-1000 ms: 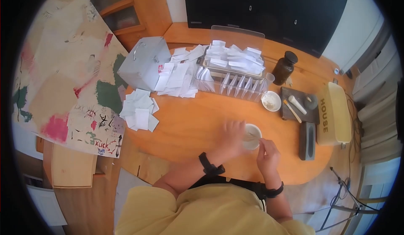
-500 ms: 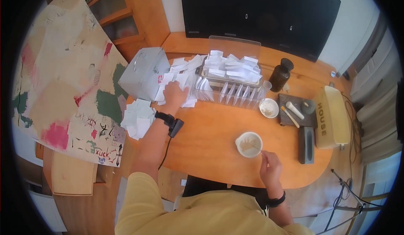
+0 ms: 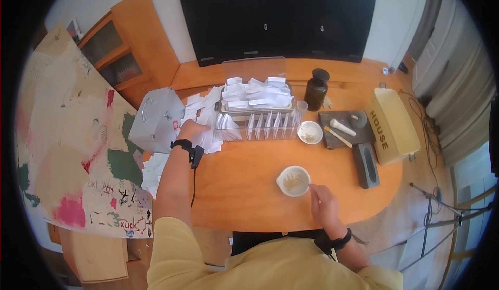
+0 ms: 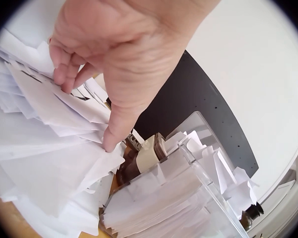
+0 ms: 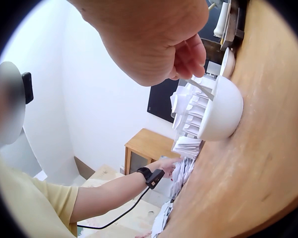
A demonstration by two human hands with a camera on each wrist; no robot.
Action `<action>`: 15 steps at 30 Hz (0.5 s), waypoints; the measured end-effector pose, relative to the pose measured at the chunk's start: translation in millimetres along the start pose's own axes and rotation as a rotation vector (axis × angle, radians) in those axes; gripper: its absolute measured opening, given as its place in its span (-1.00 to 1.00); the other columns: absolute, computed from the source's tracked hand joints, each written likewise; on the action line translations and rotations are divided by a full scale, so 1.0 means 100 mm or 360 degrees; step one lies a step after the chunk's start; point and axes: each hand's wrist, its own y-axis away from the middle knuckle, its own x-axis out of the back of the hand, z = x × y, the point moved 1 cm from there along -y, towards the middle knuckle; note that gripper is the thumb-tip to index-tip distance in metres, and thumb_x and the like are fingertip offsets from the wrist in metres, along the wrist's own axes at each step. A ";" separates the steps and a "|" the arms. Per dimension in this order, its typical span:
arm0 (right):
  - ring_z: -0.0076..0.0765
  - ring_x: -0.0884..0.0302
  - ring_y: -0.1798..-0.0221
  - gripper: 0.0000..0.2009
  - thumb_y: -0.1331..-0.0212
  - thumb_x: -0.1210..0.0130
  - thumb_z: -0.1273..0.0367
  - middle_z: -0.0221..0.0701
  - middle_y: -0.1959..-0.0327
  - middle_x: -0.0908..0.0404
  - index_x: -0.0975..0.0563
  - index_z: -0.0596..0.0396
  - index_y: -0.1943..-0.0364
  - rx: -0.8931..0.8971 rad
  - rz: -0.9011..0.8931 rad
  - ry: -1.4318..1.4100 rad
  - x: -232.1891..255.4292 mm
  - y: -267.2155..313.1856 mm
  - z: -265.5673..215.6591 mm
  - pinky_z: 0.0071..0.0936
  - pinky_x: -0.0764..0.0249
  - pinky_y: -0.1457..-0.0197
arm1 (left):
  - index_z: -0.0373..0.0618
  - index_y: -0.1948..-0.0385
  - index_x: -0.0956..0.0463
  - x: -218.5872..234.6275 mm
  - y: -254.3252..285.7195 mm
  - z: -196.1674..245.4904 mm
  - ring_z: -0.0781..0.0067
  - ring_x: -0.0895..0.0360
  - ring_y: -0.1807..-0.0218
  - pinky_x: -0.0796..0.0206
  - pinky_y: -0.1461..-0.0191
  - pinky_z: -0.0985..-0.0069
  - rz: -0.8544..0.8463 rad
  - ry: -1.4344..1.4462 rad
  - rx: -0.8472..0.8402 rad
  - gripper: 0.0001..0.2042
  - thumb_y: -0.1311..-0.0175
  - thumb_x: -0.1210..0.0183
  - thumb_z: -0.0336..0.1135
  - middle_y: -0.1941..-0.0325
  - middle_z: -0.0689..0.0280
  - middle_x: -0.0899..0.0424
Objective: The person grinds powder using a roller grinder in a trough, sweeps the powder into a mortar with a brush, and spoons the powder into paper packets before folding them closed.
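My left hand (image 3: 193, 129) reaches into a loose pile of white paper packets (image 3: 209, 114) on the table's left side. In the left wrist view its thumb and fingertips (image 4: 109, 143) touch the packets, fairly straight and spread apart. My right hand (image 3: 325, 206) pinches a thin flat handle (image 5: 202, 89) whose lower end goes into a white bowl (image 5: 227, 110). The bowl has a pouring lip and stands near the table's front, with a tan substance (image 3: 294, 182) inside. The handle's far end is hidden in the bowl.
Behind stands a clear box (image 3: 257, 133) of upright envelopes, topped with more papers. A metal case (image 3: 156, 121) is left. To the right are a dark jar (image 3: 316, 93), small dish (image 3: 310, 140), dark slab (image 3: 332, 142) with pestle and brush, grey trough (image 3: 366, 173) and yellow bin (image 3: 400, 134).
My left hand has left the bowl's side and moved far left onto the paper packets. The right hand keeps its grip at the bowl. The head view has shifted.
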 end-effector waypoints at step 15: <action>-0.32 -0.57 0.52 -0.87 -0.19 -0.09 0.46 -0.20 0.49 -0.63 -0.61 0.24 0.29 -0.0857 0.0176 -0.0354 -0.22 0.10 0.40 -0.46 -0.47 0.39 | -0.37 -0.02 -0.40 -0.03 0.41 -0.25 0.37 -0.59 0.17 -0.45 0.12 0.49 0.0540 0.0584 -0.0455 -0.30 0.16 -0.49 -0.15 0.10 0.15 -0.61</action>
